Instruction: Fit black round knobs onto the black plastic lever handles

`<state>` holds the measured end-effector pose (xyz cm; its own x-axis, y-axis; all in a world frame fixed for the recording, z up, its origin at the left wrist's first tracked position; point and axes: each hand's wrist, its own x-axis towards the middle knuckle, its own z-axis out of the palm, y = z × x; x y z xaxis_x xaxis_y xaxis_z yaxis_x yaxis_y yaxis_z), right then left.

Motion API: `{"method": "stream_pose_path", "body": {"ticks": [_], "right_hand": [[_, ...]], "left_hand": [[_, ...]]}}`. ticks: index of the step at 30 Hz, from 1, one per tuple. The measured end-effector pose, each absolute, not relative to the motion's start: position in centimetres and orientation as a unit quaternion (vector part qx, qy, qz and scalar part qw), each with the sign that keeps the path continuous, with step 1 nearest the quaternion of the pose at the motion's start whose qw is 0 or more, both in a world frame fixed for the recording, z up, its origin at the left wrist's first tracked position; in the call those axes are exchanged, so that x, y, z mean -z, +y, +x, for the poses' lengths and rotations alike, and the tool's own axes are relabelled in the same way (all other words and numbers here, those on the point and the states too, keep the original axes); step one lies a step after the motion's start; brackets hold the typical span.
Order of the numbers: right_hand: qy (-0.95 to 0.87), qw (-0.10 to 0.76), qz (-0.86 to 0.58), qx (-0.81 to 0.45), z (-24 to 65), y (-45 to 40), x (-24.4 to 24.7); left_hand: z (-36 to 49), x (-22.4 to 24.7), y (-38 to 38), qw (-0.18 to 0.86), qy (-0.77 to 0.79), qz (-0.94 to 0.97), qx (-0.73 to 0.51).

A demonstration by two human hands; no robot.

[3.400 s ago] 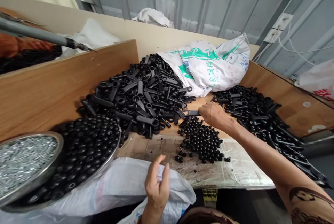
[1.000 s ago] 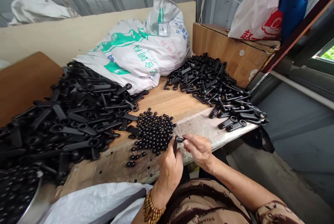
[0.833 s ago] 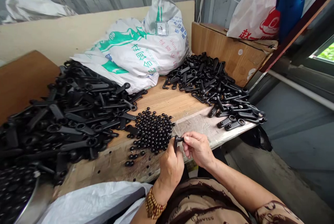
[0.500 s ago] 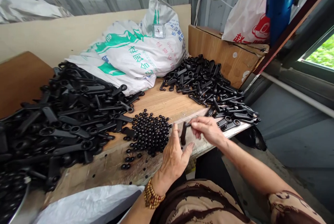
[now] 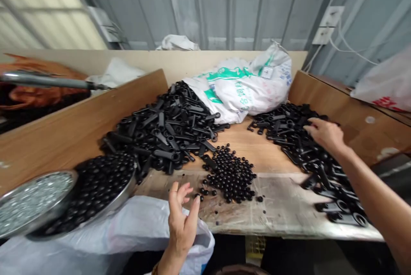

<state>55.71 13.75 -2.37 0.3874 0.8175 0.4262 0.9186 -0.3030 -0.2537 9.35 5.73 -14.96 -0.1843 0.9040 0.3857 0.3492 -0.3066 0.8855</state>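
Observation:
My left hand [image 5: 182, 219] is raised over the front edge of the table, fingers apart and nothing held, just left of and in front of a cluster of black balls [image 5: 229, 176]. At the right, my right hand [image 5: 326, 134] reaches over a pile of black handle-shaped parts [image 5: 285, 125]; its fingers are bent, and whether they hold a part is not clear. A larger heap of similar black parts [image 5: 163, 129] lies left of centre on the wooden table [image 5: 257, 151].
A metal bowl of black balls [image 5: 96, 189] and a bowl of small shiny metal pieces [image 5: 35, 198] stand front left. White printed sacks [image 5: 244, 87] lie at the back. A white bag [image 5: 135, 223] hangs at the front edge. Wooden boards flank both sides.
My hands have parted: the left moved away to the left and opened, the right moved out to the right-hand pile. The black part is no longer between them. The view has turned left.

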Motion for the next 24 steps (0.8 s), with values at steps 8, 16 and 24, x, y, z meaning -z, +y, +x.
{"method": "stream_pose_path", "body": {"ticks": [8, 16, 24], "right_hand": [[-0.761, 0.093, -0.639, -0.055, 30.0, 21.7, 7.7], [-0.765, 0.060, -0.631, -0.113, 23.9, 25.5, 9.5], [-0.654, 0.274, -0.523, -0.473, 25.1, 18.0, 5.6]], "left_hand": [[7.1, 19.8, 7.9, 0.230, 0.533, 0.531, -0.617], [6.6, 20.6, 7.7, 0.272, 0.522, 0.505, -0.632], [6.6, 18.7, 7.4, 0.306, 0.506, 0.534, -0.604]]}}
